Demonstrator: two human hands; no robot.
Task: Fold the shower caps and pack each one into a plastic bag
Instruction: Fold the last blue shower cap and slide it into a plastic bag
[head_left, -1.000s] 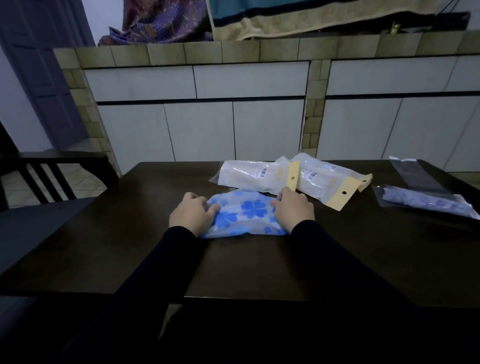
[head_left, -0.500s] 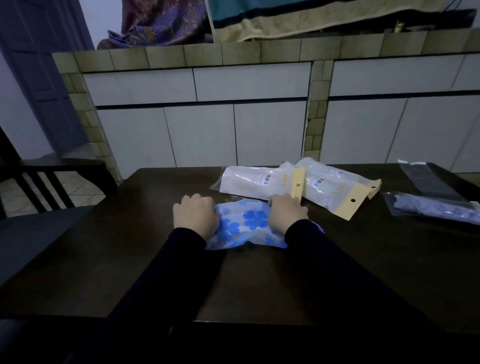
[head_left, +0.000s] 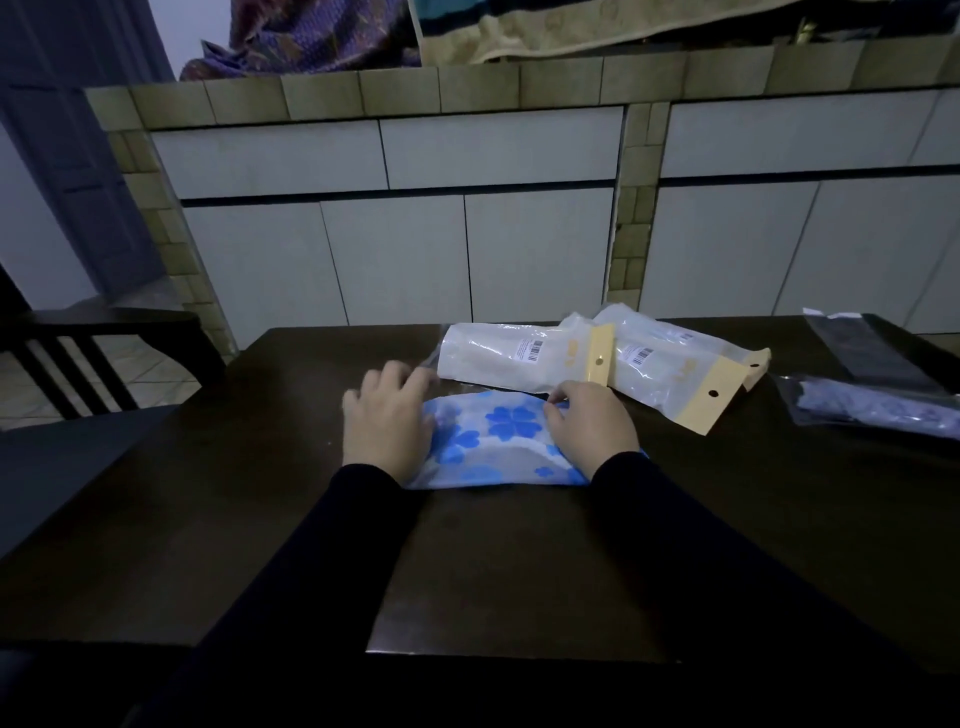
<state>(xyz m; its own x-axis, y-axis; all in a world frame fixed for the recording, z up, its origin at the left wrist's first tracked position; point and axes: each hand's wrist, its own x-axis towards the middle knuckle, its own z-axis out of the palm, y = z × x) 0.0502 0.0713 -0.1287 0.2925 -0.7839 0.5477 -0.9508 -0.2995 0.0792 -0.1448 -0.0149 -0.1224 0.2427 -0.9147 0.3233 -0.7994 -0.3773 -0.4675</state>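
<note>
The left hand (head_left: 387, 423) no longer sits curled on the left end of the shower cap (head_left: 501, 444); its fingers now stretch toward 12 o'clock, blurred, past the cap's far edge, with the palm lying on the cap's left end. The right hand (head_left: 589, 423) now pinches the cap's far edge at 1 o'clock. The cap lies flatter and longer than 1 second ago.

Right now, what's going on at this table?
A person in dark sleeves is folding a white plastic shower cap with blue flower prints on a dark wooden table. The left hand lies flat on one end; the right hand pinches the far edge. Beyond lie two white packed bags with yellow header cards, and to the right two dark plastic bags.
</note>
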